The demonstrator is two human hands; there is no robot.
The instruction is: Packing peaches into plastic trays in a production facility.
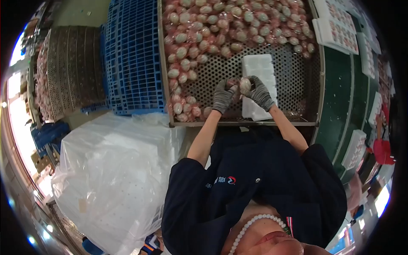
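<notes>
Both hands wear grey knitted gloves above a perforated metal tray (216, 68). My left hand (223, 96) pinches a dark reddish plastic-wrapped item (233, 83); whether an egg is inside is not clear. Just beside it, my right hand (259, 94) grips a pale egg in clear and reddish plastic wrap (245, 85). A white foam tray (259, 67) lies lengthwise in the metal tray, partly under my right hand. Many wrapped eggs (223, 24) are heaped at the far side and down the left side of the tray.
Blue plastic pallets or crates (134, 60) stand left of the tray, with clear plastic sheeting over white blocks (118, 178) nearer me. At right runs a green conveyor surface (334, 95) with filled white foam trays (354, 149). A person's pink-red garment (382, 151) shows at far right.
</notes>
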